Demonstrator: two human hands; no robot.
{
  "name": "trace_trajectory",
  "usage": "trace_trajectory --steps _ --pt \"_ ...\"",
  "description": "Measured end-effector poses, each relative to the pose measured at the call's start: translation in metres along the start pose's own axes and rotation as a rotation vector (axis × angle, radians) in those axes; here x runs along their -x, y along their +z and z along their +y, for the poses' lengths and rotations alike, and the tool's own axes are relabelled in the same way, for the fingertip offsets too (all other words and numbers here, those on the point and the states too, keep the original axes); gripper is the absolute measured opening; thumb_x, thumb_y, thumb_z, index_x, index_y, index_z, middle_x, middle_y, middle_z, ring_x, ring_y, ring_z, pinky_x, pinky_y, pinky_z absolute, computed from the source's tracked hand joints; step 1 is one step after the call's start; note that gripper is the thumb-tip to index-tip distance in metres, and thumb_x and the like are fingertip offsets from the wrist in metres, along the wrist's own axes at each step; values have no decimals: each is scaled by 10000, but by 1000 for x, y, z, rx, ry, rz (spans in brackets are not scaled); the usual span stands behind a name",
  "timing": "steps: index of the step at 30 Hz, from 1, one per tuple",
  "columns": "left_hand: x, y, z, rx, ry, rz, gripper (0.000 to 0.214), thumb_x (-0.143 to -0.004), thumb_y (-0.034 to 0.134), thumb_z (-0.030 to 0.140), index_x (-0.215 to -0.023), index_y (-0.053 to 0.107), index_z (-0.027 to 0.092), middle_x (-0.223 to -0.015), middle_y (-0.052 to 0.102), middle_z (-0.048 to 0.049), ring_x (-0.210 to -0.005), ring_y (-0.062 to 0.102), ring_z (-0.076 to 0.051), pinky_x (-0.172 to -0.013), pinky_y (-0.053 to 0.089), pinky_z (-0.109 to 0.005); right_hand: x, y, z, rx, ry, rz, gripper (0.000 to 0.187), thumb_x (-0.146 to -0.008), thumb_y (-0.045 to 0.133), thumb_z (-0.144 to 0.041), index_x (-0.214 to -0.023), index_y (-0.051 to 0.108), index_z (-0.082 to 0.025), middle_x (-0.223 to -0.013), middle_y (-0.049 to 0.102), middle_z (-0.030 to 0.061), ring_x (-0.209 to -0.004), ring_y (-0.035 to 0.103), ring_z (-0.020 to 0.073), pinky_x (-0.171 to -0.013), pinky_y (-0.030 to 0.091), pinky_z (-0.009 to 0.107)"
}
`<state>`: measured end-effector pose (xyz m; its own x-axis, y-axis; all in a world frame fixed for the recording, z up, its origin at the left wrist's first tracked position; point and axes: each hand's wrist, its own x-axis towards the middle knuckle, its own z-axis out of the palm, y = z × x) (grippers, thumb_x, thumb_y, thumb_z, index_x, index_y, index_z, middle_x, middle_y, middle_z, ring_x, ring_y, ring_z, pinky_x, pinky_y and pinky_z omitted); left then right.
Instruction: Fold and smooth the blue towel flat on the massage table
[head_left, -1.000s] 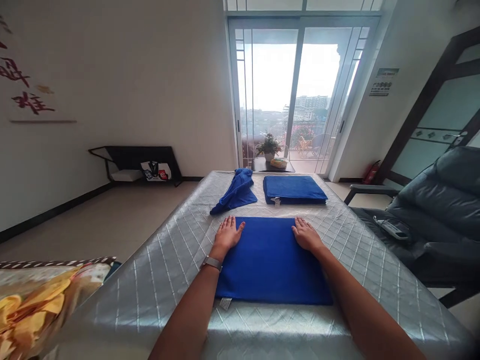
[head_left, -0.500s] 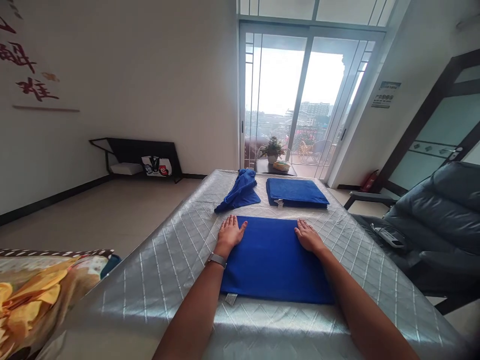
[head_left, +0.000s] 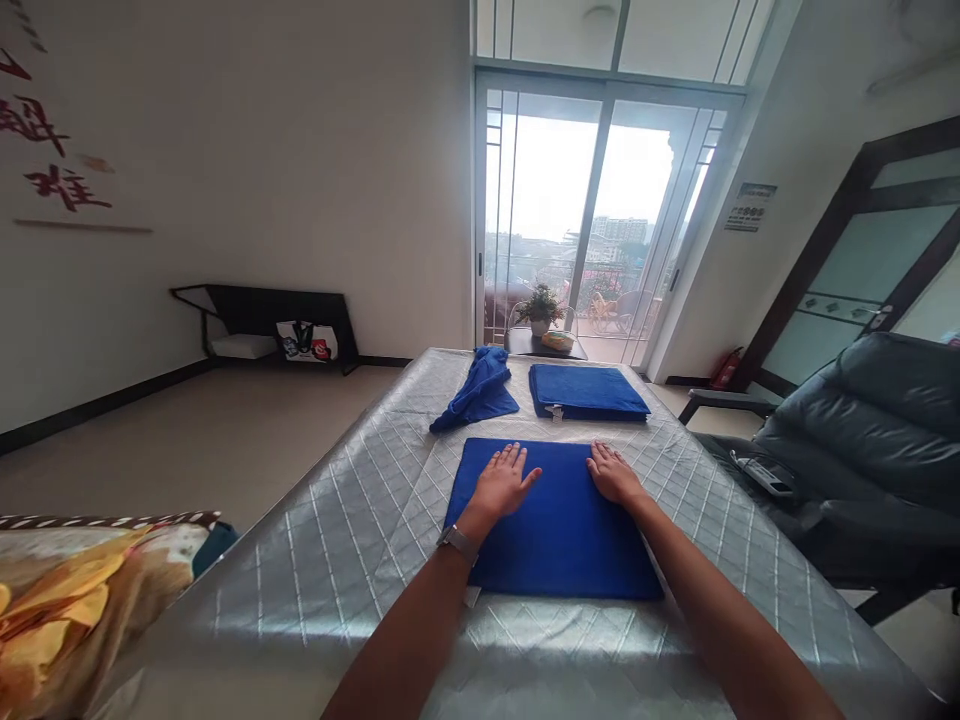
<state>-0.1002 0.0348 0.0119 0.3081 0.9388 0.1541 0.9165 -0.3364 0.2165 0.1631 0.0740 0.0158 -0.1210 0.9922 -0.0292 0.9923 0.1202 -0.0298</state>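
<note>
A blue cloth (head_left: 562, 550), folded into a flat rectangle with a white tag at its near left corner, lies in front of me on the table's silver quilted cover (head_left: 337, 520). My left hand (head_left: 504, 482) rests flat on the cloth, left of its middle, fingers pointing away and thumb out. On its far right part lies my right hand (head_left: 613, 473), palm down with fingers stretched. Neither hand grips anything. Beyond them sit a crumpled blue cloth (head_left: 480, 392) at left and a stack of folded blue cloths (head_left: 589, 390) at right.
A dark grey armchair (head_left: 862, 440) with a remote-like device on its seat stands at the right. Yellow and patterned fabric (head_left: 82, 590) lies at the lower left. A potted plant (head_left: 540, 308) is past the table's far end, before glass doors.
My left hand has slid right, from the cloth's left edge onto its surface. My right hand stays near the far right corner. The camera view has shifted slightly.
</note>
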Motion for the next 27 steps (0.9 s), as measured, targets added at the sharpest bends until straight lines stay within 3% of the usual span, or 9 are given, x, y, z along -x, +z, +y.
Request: trace_trajectory --steps 4,14,23,27 --pt "4 8 13 2 48 -46 754 -1050 140 615 -1590 347 131 -1666 280 -127 -1554 221 -239 -1272 183 -439 16 0 -6 -11 -39 53 655 -1054 184 -357 -1615 249 -25 -1692 180 136 -1572 133 214 -1272 117 394" --pt "4 15 10 -46 -13 -115 782 -1039 99 613 -1609 288 112 -1684 211 -121 -1567 163 -234 -1276 138 -445 31 18 -8 -106 16 8 671 -1058 181 -390 -1624 227 -35 -1699 155 129 -1575 115 224 -1270 130 400" --pt "-6 7 -49 -101 -319 -39 727 -1047 175 548 -1606 292 98 -1671 229 -156 -1555 209 -278 -1261 180 -490 34 13 -12 -138 27 -15 677 -1057 165 -403 -1633 201 -48 -1701 141 116 -1577 100 202 -1266 97 381" --pt "-2 2 -58 -147 -357 -43 740 -1053 156 538 -1602 279 58 -1670 225 -176 -1557 201 -271 -1255 203 -449 36 10 -14 -187 35 -11 680 -1057 162 -405 -1632 201 -43 -1704 137 105 -1579 90 200 -1266 69 366"
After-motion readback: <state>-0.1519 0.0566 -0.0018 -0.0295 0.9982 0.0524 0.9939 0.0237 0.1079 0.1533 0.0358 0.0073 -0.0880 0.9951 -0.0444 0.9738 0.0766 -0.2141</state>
